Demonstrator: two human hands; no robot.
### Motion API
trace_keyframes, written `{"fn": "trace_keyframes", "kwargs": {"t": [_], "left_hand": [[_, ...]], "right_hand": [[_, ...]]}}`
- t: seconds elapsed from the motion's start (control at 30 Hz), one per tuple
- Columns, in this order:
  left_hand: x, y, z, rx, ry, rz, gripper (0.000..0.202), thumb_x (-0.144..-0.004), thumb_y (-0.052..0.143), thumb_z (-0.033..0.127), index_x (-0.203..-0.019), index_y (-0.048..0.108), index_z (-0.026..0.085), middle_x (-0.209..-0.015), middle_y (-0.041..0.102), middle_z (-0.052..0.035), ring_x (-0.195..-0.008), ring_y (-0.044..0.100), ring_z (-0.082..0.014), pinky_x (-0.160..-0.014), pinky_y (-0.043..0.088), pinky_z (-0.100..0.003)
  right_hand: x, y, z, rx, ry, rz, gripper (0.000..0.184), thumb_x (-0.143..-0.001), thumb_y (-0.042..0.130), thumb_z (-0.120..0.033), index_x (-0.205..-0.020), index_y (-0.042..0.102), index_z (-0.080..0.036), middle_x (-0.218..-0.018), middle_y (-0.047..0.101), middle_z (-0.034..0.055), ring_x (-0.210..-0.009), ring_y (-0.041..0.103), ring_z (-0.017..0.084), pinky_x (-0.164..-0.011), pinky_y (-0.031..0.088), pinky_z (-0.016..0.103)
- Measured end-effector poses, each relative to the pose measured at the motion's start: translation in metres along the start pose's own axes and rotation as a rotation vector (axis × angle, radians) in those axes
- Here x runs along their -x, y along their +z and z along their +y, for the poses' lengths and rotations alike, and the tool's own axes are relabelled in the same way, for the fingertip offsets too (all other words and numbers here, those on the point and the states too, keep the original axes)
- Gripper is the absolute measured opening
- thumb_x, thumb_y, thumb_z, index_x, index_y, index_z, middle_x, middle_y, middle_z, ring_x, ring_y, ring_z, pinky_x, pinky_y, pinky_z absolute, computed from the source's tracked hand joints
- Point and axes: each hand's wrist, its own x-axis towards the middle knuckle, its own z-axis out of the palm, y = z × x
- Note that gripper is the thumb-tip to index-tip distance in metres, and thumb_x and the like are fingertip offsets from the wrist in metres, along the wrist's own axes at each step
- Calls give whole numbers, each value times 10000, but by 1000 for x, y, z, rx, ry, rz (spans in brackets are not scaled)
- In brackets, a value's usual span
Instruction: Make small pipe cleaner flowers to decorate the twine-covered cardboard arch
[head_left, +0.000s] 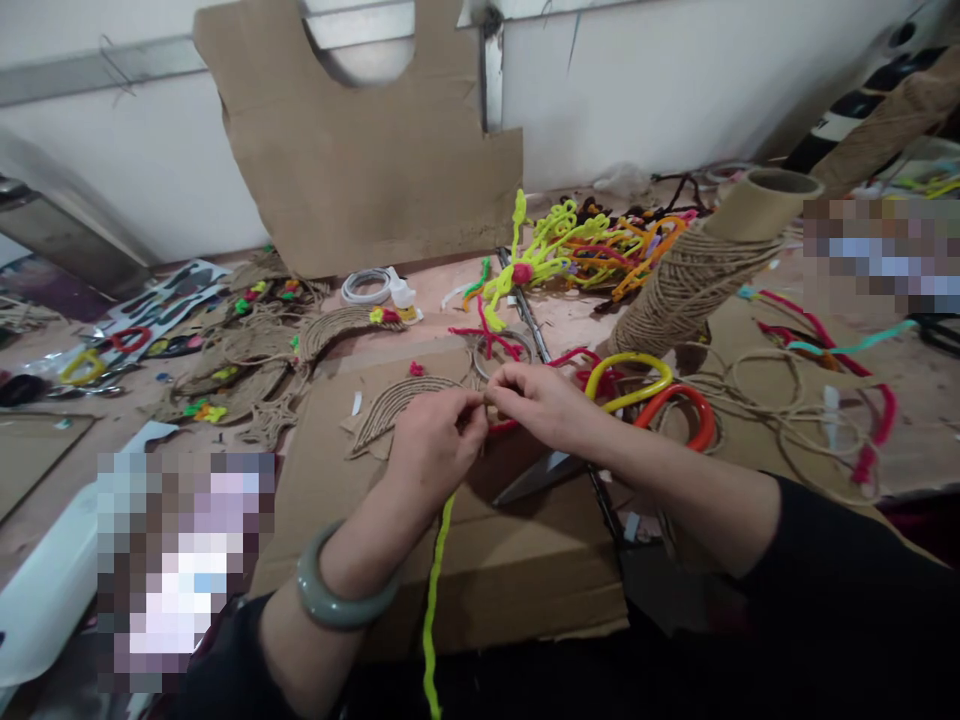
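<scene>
My left hand (437, 440) and my right hand (536, 405) meet above a cardboard sheet (540, 590), fingers closed in a pinch with the tips close together. A yellow-green pipe cleaner (431, 620) hangs from beneath my left hand down past the cardboard's front edge. What lies between the fingertips is too small and hidden to make out. Behind my left hand is an arch of coiled twine (409, 395). Scissors with a yellow handle (630, 380) and a red-orange handle (694, 415) lie by my right wrist, their blade (532, 478) under it.
A tube wound with twine (682, 285) leans at the right, loose twine (765, 400) beside it. Bundled coloured pipe cleaners (570, 240) lie at the back, before upright cardboard (375, 160). Twine ornaments (240, 370), another pair of scissors (86, 368) and a glue bottle (401, 293) are further left.
</scene>
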Motion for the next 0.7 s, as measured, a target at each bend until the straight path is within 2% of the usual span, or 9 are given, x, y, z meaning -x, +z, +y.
{"fn": "trace_keyframes", "kwargs": {"t": [0.1, 0.27, 0.37, 0.47, 0.6, 0.7], "left_hand": [[2, 3, -3, 66, -15, 54, 156, -782, 504, 195, -757, 656, 181, -692, 678, -31, -611, 584, -141, -616, 414, -248], [2, 4, -4, 75, 28, 115, 127, -766, 524, 185, -726, 644, 170, -677, 671, -36, -621, 582, -145, -634, 420, -261], [1, 1, -1, 133, -2, 131, 116, -752, 531, 179, -701, 635, 175, -665, 665, -24, -624, 575, -134, -644, 426, -261], [-2, -1, 3, 402, -158, 70, 85, -735, 550, 197, -688, 616, 171, -615, 636, -1, -570, 557, -110, -591, 438, -235], [-7, -1, 4, 858, -408, -75, 89, -684, 607, 237, -677, 586, 151, -518, 576, 28, -455, 512, -80, -463, 415, -194], [-9, 0, 3, 994, -515, -102, 120, -642, 645, 234, -668, 572, 142, -511, 583, 29, -430, 509, -67, -442, 411, -180]], "right_hand": [[-1, 0, 1, -91, -11, -5, 174, -789, 438, -264, -668, 504, -157, -597, 484, -28, -564, 433, 92, -529, 328, 214], [1, 2, 0, -224, 32, -17, 175, -776, 442, -292, -662, 477, -165, -584, 466, -28, -546, 425, 89, -514, 331, 217], [2, 4, -1, -347, 54, -19, 179, -774, 457, -318, -672, 469, -171, -578, 472, -30, -537, 434, 87, -514, 343, 219], [3, 4, -2, -393, 38, -1, 178, -770, 469, -328, -686, 474, -171, -588, 479, -28, -539, 438, 88, -514, 348, 220], [3, 3, 0, -314, -26, 26, 163, -781, 459, -302, -687, 477, -169, -596, 477, -28, -554, 441, 91, -522, 349, 221], [3, 1, 2, -164, -121, 64, 161, -802, 458, -273, -696, 503, -161, -615, 490, -24, -578, 442, 91, -547, 349, 218]]}}
